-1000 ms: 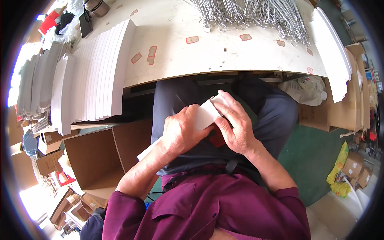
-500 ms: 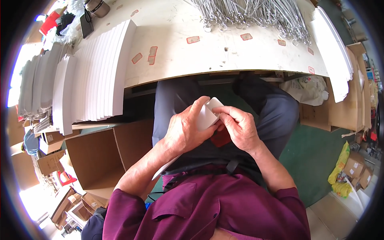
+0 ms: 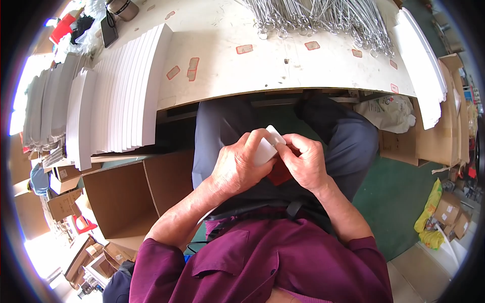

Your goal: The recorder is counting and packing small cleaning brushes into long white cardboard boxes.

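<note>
Over my lap, my left hand [image 3: 237, 162] is wrapped round a long, narrow white box [image 3: 263, 153]. The box runs back beneath my left forearm, which hides most of it. A rounded white flap [image 3: 275, 134] stands out at its far end. Thumb and fingers of my right hand [image 3: 306, 162] pinch at that end, close beside the flap. Whatever lies between those fingertips is too small to make out. Something red [image 3: 279, 173] shows below, between my hands.
Long white boxes [image 3: 126, 96] stand in a row at the table's left. Metal rods with ring ends [image 3: 323, 22] lie on the far table [image 3: 227, 70]. More white pieces [image 3: 419, 70] are at the right edge. An open carton [image 3: 121, 199] sits left of my legs.
My right hand has shifted slightly right and its fingers have drawn back a little from the flap. The box end has tilted a bit in my left hand.
</note>
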A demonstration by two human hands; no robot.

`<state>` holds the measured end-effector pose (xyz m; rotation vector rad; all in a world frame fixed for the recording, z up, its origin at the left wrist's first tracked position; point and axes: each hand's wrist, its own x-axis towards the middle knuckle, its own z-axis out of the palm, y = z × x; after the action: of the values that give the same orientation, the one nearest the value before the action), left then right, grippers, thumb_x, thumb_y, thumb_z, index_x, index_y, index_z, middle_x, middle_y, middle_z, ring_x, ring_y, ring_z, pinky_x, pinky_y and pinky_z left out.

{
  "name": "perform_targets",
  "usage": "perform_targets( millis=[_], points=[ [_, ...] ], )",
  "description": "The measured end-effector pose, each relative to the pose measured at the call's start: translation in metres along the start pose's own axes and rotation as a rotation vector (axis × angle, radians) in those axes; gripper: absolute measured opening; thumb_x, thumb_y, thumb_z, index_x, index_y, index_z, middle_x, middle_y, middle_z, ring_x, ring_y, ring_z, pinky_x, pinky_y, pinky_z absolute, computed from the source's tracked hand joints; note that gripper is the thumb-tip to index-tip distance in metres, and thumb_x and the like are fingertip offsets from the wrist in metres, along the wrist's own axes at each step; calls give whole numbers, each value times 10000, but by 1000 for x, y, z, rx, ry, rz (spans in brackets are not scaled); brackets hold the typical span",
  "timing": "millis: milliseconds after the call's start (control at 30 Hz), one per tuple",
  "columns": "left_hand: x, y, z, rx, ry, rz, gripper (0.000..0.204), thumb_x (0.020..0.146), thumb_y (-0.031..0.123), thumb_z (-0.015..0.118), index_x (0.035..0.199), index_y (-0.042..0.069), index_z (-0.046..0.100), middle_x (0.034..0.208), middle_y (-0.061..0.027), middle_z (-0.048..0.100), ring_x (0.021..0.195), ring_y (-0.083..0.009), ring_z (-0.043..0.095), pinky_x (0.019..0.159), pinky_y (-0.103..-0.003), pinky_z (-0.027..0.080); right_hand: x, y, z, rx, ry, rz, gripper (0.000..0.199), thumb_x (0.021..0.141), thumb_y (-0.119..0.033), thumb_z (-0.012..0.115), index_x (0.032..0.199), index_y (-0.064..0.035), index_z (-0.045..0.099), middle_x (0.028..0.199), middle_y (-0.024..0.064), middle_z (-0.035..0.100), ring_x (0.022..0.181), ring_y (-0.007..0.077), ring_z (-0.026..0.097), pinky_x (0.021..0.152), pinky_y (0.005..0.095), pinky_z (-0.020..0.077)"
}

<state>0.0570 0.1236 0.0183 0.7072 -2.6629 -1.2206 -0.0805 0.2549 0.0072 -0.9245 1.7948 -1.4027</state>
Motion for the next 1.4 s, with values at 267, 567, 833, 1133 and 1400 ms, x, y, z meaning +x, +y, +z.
perform_targets(
  millis=[267,567,833,1133,1400],
  points=[
    [-3,-1,5,15,22,-20,669,815,194,811,1353,56,439,972,-222,726,857,-403,747,723,-467,624,2,8,1,-174,16,-284,205,1007,-123,650,1106,46,712,845,195,742,708,297,745,607,358,556],
    [-7,1,12,84,86,18,680,796,209,824,1335,-4,468,972,-233,727,859,-398,750,714,-467,626,8,6,17,139,44,75,132,964,-84,735,917,15,663,784,98,744,682,86,681,602,258,541],
    [-12,-1,17,102,131,46,542,766,217,858,1190,-8,606,1015,-204,728,898,-367,748,728,-453,629,7,11,11,282,48,106,152,995,-125,720,922,-1,674,722,14,693,608,6,564,515,204,447],
    [-16,-2,17,129,101,40,519,771,199,843,1189,3,606,986,-183,723,863,-364,740,711,-451,627,4,8,14,188,98,111,220,1006,-146,706,839,-4,683,667,10,667,527,21,545,457,205,411],
    [-18,-2,13,88,156,53,568,755,187,838,1228,-15,597,997,-199,716,875,-379,735,725,-453,619,-6,7,23,127,142,-61,154,977,-131,732,1001,21,745,768,98,714,664,93,640,593,271,502]
  ],
)
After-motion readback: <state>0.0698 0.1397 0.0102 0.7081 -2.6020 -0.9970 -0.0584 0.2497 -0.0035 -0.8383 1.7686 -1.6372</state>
